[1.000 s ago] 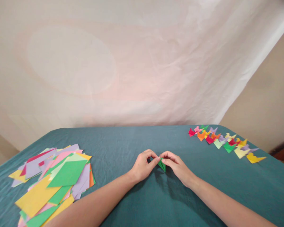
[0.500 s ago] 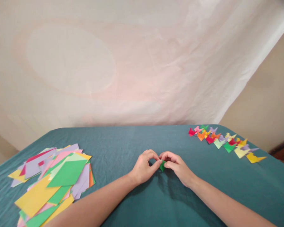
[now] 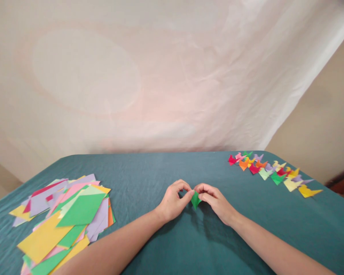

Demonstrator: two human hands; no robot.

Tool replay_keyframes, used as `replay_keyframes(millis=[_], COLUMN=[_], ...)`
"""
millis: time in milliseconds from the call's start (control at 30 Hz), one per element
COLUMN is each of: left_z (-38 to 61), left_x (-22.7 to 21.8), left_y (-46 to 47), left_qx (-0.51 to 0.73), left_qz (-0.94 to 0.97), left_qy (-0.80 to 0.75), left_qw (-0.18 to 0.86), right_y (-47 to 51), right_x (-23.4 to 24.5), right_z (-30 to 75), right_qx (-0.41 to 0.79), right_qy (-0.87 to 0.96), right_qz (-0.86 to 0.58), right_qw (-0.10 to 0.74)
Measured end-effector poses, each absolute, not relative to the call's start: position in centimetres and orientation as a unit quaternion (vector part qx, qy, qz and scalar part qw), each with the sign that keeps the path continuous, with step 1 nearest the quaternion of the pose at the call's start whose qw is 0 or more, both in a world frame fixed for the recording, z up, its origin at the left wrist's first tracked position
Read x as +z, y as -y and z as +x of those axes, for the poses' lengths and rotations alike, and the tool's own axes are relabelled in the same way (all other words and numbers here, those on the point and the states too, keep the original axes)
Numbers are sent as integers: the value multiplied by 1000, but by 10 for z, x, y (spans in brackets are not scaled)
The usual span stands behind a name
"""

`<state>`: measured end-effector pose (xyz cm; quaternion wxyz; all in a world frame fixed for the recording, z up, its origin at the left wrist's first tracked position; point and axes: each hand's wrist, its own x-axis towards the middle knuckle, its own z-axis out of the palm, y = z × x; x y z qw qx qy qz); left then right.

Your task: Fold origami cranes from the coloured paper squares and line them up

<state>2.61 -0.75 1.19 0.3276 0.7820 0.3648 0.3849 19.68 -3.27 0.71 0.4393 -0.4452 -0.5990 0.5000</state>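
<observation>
A small folded piece of green paper point(image 3: 195, 199) is held just above the teal tablecloth point(image 3: 166, 168) near the middle of the table. My left hand point(image 3: 174, 200) pinches its left side between thumb and fingers. My right hand point(image 3: 215, 200) pinches its right side, with the fingertips of both hands nearly touching over the paper. Most of the paper is hidden by my fingers; only a pointed tip shows below them.
A loose pile of coloured paper squares point(image 3: 63, 217) lies at the near left. Several small folded paper figures point(image 3: 272, 172) in mixed colours sit in rows at the far right, near the table's edge. A pale cloth backdrop point(image 3: 160, 76) hangs behind the table.
The green paper has been turned and worked between my fingers; its visible tip shrank, then shows again as a small point. Both hands stay in the same spot.
</observation>
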Motion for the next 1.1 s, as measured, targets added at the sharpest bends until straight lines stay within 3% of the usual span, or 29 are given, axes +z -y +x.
replay_keyframes(millis=[1100], left_z=[24], left_x=[4], left_y=[-2], left_qx=[352], left_qz=[752], left_qy=[-413], left_qw=[374], right_y=[33], right_x=[-5], right_z=[200], right_qx=[422], right_qy=[668], right_qz=[-469], right_qw=[394])
